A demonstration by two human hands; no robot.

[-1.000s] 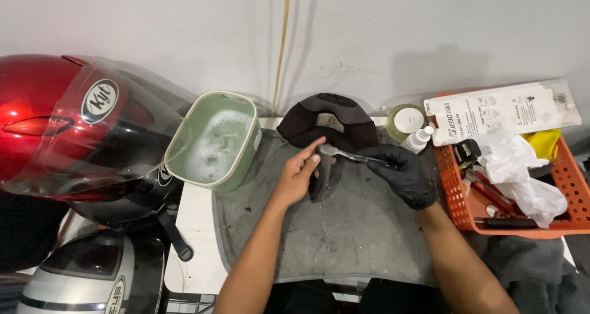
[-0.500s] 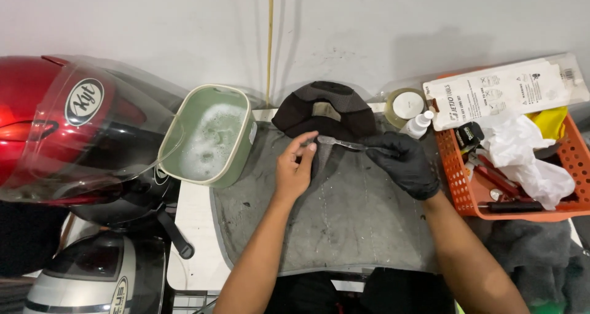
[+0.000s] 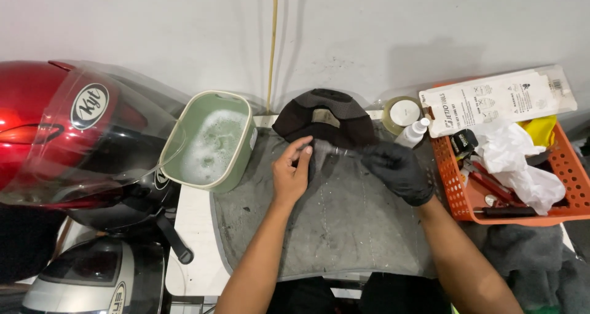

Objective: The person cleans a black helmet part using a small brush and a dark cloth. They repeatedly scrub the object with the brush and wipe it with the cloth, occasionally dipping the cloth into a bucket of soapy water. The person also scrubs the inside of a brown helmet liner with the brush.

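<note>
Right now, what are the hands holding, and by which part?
The gloved right hand grips a thin metal tool by one end. The bare left hand pinches the dark helmet pad at its lower edge.

Red helmet (image 3: 43,123) at nine o'clock; pale green tub (image 3: 212,141) of white suds; orange basket (image 3: 568,172) at three; black-gloved right hand (image 3: 398,169).
</note>
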